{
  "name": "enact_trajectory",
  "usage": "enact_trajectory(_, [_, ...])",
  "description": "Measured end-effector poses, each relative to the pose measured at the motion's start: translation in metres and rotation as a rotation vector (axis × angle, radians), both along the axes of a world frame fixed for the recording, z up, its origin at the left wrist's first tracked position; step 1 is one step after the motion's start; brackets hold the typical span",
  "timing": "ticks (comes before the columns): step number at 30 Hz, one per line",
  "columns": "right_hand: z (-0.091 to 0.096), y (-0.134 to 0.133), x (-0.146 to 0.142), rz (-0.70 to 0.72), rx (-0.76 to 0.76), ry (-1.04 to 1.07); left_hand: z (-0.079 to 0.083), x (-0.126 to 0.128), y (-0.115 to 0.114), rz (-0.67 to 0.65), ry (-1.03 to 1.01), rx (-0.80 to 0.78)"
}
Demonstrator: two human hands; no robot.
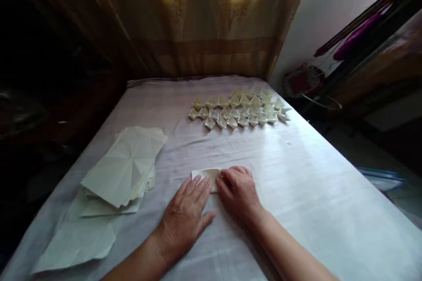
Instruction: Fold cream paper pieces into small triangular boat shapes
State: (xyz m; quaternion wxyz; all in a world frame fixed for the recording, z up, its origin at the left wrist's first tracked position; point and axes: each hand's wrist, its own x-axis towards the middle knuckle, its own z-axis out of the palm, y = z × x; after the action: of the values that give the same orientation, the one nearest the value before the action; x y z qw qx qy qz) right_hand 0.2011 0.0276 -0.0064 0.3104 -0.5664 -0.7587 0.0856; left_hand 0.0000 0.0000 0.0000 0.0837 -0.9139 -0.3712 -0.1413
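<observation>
A small folded sheet of paper point(206, 173) lies flat on the cloth-covered table in front of me. My left hand point(188, 204) rests on its left part, fingers stretched out flat and the thumb apart. At the paper's right edge is my right hand point(240, 191), its fingers curled and pressed together on the paper; the fingertips partly hide that edge. To the left of my hands lies a stack of creased paper sheets point(132, 158), the top one marked with fold lines that spread from its middle.
Several folded paper boats point(232, 112) stand in rows at the table's far right. A patterned curtain point(204, 22) hangs behind the table point(296, 210). Beyond the right edge are a blue-rimmed plastic container point(380, 175) and a basket-like object point(303, 81).
</observation>
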Motion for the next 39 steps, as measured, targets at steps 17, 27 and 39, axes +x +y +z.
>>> enact_trajectory(17, [-0.003, 0.004, 0.0, -0.018, 0.043, 0.038, -0.001, -0.001, 0.001, 0.072, -0.031, -0.15])
enact_trajectory(27, [-0.002, 0.004, 0.001, -0.02, 0.062, 0.018, 0.0, 0.0, 0.001, 0.069, -0.032, -0.159])
enact_trajectory(39, [-0.003, 0.003, 0.001, -0.079, 0.04, 0.011, 0.002, 0.0, 0.002, 0.066, -0.017, -0.118])
